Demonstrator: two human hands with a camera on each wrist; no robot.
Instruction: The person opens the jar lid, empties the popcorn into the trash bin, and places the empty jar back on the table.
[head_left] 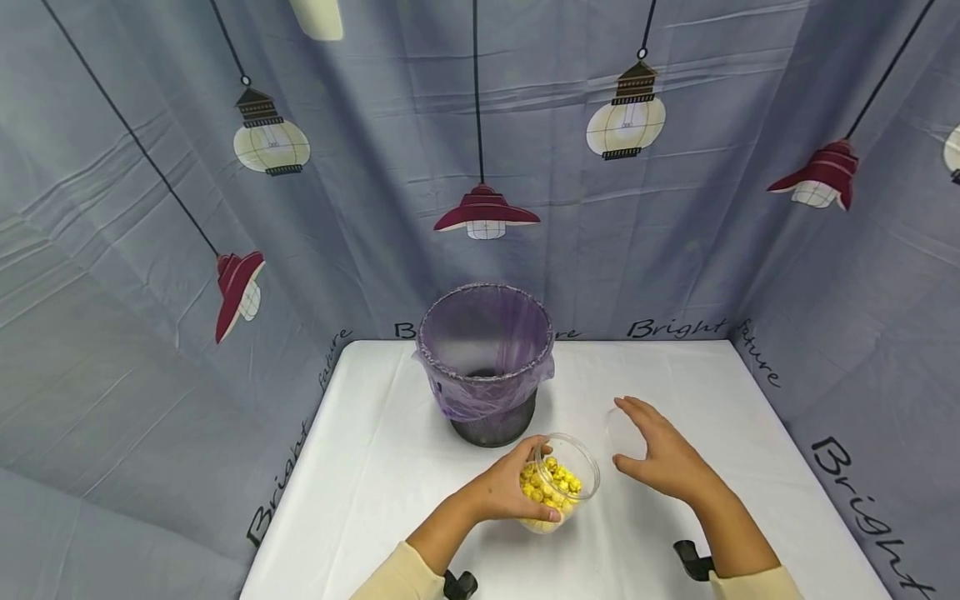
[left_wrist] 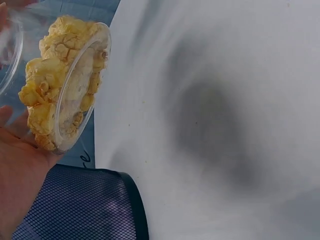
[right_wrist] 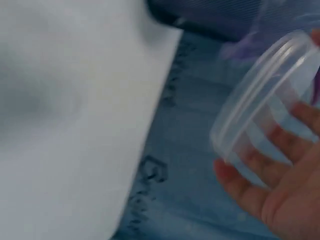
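White table (head_left: 375,467): popcorn tub (head_left: 558,483) mouth tilts binward.

The only readable lettering is on the blue backdrop cloth (head_left: 675,250) around the white table (head_left: 375,467). "Bright" (head_left: 677,328) runs along the cloth at the table's far edge, "future" (head_left: 761,354) beside its far right corner, and "Bright" (head_left: 870,508) again down its right side.

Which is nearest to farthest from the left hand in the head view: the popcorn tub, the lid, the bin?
1. Popcorn tub: gripped in the left hand.
2. Lid: to its right, held in the right hand.
3. Bin: behind, toward the backdrop.
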